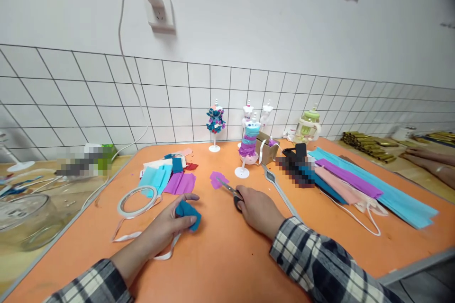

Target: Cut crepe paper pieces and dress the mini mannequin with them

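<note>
Currently holding teal paper in the left hand, clamped by the thumb, with the index finger stretched past the upper edge. Gripping scissors in the right hand, closed around the dark handles, with blades angled away to the left, tips over a purple scrap on the worktop. Just beyond the left forearm, meeting a tape roll, then light blue paper beside purple paper; near the left wrist, a white strip. Past the scissors, facing a dressed form, with a box close on its right and a flowered form farther back to the left. Beside the right hand, finding a grey strip, and well to the right, long strips. Bounded behind by a tiled wall, on the left by a straight edge next to a glass jar; beyond the right edge, seeing another person's hand. Between the forearms, showing orange surface toward the bottom of view.
</note>
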Motion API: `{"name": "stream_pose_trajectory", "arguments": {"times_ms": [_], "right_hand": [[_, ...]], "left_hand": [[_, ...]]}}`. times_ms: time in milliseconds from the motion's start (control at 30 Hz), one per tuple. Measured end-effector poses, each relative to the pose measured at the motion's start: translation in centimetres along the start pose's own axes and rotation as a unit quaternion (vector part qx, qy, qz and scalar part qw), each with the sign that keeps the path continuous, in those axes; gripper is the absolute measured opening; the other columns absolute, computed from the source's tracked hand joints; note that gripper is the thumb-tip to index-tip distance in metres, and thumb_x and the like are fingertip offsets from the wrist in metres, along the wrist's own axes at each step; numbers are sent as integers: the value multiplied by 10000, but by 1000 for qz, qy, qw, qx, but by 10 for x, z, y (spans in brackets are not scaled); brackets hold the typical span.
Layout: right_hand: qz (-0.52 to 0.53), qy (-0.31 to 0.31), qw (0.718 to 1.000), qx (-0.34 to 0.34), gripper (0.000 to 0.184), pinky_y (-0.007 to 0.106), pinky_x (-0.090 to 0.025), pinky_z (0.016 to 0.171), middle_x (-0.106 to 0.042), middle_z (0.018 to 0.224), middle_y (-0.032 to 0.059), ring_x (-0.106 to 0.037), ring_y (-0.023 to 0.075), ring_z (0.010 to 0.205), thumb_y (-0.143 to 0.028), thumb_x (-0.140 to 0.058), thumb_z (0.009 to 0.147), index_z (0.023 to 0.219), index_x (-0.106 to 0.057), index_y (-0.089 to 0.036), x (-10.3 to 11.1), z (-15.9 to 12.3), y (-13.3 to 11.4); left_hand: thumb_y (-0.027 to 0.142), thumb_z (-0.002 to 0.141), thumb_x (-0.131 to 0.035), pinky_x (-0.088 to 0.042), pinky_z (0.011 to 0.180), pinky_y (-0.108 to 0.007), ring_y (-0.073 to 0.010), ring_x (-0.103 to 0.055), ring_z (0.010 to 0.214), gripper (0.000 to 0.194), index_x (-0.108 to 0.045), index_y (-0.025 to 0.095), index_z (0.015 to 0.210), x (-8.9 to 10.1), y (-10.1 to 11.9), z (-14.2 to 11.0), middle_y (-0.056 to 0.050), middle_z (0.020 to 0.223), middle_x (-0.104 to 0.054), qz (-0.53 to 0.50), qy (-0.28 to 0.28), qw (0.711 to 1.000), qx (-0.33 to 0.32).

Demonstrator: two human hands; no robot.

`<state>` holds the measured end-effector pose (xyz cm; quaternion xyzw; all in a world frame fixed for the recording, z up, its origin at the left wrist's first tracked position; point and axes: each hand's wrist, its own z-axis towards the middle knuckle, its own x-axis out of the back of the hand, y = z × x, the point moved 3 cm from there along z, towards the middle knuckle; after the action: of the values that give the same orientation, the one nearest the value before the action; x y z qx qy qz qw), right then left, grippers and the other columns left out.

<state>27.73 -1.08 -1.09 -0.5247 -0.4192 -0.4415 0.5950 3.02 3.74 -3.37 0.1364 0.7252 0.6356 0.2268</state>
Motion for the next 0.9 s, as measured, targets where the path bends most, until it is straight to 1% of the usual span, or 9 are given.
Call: {"name": "stream_pose_trajectory", "arguments": {"times_ms": [67,167,233,333,400,533,600,767,900], "right_hand": [[166,16,986,-5,303,240,-420,616,-669,869,15,-632,158,718,-239,-574,892,1190,-523,-221,-6,11,-6],[474,-15,879,-46,348,212,-360,513,-577,635,-52,-507,109,522,-368,-706,787,1053,-566,-192,-21,23,-17],[563,-31,825,-45,409,204,-343,500,-571,581,-58,-487,100,504,-412,-777,701,971,-572,-182,-29,24,-24],[619,-45,784,-33,488,207,-379,520,-615,602,-50,-527,107,517,-381,-829,616,971,-554,-189,-32,20,-27],[624,-48,779,-34,482,211,-399,530,-637,640,-43,-546,112,531,-322,-822,606,980,-546,-193,-31,18,-22],[572,9,820,-6,361,187,-367,525,-587,636,-68,-508,85,542,-151,-711,635,975,-596,-189,-26,17,-8],[567,16,824,7,358,180,-361,524,-563,624,-76,-510,81,548,-110,-662,633,981,-618,-185,-27,18,-7],[612,-70,787,-24,431,180,-356,462,-596,621,-75,-484,78,479,-167,-726,586,998,-600,-181,-35,17,-17],[659,-57,749,-52,488,176,-341,463,-605,603,-77,-458,66,464,-262,-832,555,952,-556,-190,-29,15,-19]], "left_hand": [[316,677,-842,-465,600,-261,-168,-598,626,670,-519,212,1256,-1,2,0,53,643,-588,39,34,999,-8],[317,678,-817,-488,648,-297,-192,-619,653,745,-474,207,1330,-11,5,2,55,653,-591,123,92,987,-38],[293,699,-772,-485,668,-304,-198,-624,676,739,-454,207,1361,-26,6,6,48,675,-608,172,106,978,-61],[265,706,-710,-472,649,-305,-193,-598,643,724,-445,189,1375,-50,3,14,54,666,-587,235,101,964,-77],[259,717,-672,-461,624,-300,-184,-576,616,718,-428,178,1387,-60,0,20,54,670,-578,264,100,956,-85],[284,731,-653,-444,576,-282,-179,-556,572,773,-366,164,1439,-66,-1,28,79,609,-536,279,86,953,-83],[295,722,-668,-453,578,-282,-181,-565,576,789,-371,169,1442,-65,0,28,80,602,-537,276,80,954,-79],[336,706,-725,-464,579,-282,-180,-572,589,818,-391,210,1442,-55,-5,22,52,670,-593,255,82,962,-55],[434,740,-733,-498,667,-300,-214,-622,701,658,-522,222,1326,-43,-8,25,15,733,-628,195,101,972,-82]]}}
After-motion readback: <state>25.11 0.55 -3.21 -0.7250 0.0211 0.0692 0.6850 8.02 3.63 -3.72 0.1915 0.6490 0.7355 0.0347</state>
